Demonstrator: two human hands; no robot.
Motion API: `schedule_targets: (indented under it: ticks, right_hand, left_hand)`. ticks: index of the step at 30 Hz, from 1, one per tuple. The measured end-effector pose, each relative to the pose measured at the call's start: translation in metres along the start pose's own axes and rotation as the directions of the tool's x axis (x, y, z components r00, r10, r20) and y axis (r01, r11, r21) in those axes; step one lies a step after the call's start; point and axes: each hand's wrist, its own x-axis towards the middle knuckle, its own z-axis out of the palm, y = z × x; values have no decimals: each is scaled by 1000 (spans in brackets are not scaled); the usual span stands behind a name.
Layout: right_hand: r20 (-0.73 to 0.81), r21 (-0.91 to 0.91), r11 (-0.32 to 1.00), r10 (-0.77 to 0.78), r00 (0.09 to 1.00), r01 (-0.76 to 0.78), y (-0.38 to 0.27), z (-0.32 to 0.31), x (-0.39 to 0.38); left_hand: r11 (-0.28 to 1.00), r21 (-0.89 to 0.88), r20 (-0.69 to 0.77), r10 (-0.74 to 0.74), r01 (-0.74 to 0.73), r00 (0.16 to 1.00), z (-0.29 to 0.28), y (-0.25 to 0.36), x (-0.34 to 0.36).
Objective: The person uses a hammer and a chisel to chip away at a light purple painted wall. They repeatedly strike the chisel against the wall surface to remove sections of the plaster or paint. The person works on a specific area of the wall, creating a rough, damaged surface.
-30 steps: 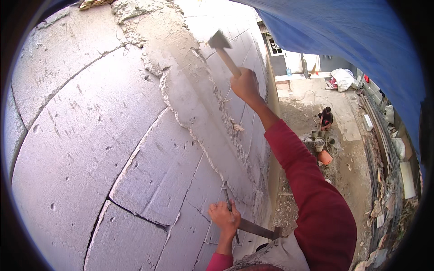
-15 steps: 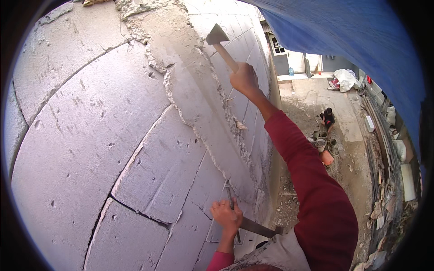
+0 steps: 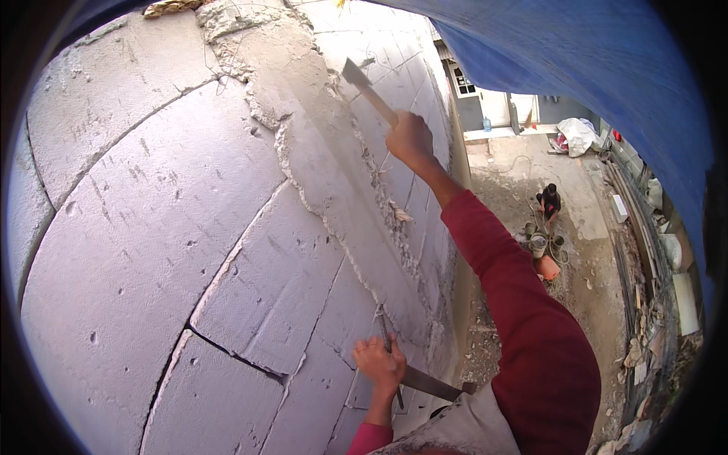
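Raised over the wall, my right hand (image 3: 410, 142) is closed round the wooden handle of a hatchet (image 3: 371, 92). Its dark blade points up and away, apart from the wall as far as I can see. Low in front of me, my left hand (image 3: 378, 362) is closed on a thin dark metal rod (image 3: 387, 335), which passes between thumb and fingers. The rod's upper tip meets the lower end of the rough edge along the grey concrete strip (image 3: 322, 163). A flat dark bar (image 3: 431, 384) reaches from beside my left hand toward my body.
Pale wall blocks (image 3: 144, 227) with cracked joints fill the left side. A blue tarp (image 3: 591, 68) hangs at upper right. Far below, a person (image 3: 549, 202) crouches by buckets (image 3: 538, 241) and an orange container (image 3: 547, 267). Long planks (image 3: 626, 220) line the yard's right side.
The hatchet head has turned and dropped slightly left, so its blade looks narrower. My right hand has sunk a little. My left hand stays on the rod.
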Motion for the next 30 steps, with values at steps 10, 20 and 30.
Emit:
schedule_targets:
  ticks: [10, 20, 30]
  right_hand:
    - [-238, 131, 991, -7, 971, 40, -11, 26, 11]
    - [-440, 671, 622, -103, 892, 403, -72, -28, 1]
    - [138, 103, 982, 144, 980, -158, -16, 12, 17]
  left_hand:
    - [1000, -6, 4, 5, -5, 1000, 7, 5, -5]
    - [999, 32, 50, -39, 37, 998, -5, -8, -5]
    - [1000, -10, -17, -12, 12, 1000, -4, 5, 0]
